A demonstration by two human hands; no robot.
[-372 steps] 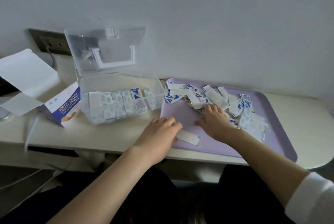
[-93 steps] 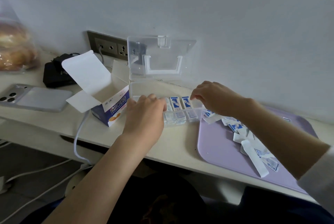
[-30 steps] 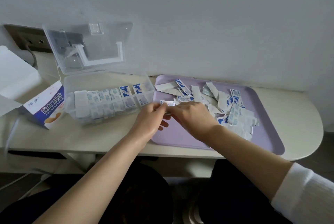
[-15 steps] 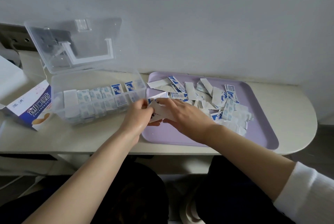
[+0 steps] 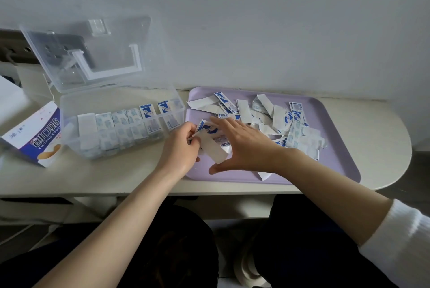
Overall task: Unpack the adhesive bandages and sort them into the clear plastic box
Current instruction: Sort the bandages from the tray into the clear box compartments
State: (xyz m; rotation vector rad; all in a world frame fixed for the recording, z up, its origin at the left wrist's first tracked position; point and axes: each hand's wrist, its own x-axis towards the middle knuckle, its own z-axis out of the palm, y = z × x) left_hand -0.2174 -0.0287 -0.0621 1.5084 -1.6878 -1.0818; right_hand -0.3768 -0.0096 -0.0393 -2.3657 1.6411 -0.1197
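Bandages (image 5: pixel 214 148): your left fingers (image 5: pixel 191 127) pinch a few, right fingers (image 5: pixel 224 123) lie spread open; box (image 5: pixel 69 110) part-filled beside them, pile (image 5: pixel 290 124) beyond awaits sorting.

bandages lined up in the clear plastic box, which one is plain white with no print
The leftmost wrapped bandage in the row inside the clear plastic box: its face is blank white, while every other one shows grey or blue print.

We count one clear box (image 5: pixel 111 99), one purple tray (image 5: pixel 330 148), one bandage carton (image 5: pixel 35 134), a left hand (image 5: pixel 179 148), a right hand (image 5: pixel 244 145), and bandages (image 5: pixel 279 120) too heaped to count.
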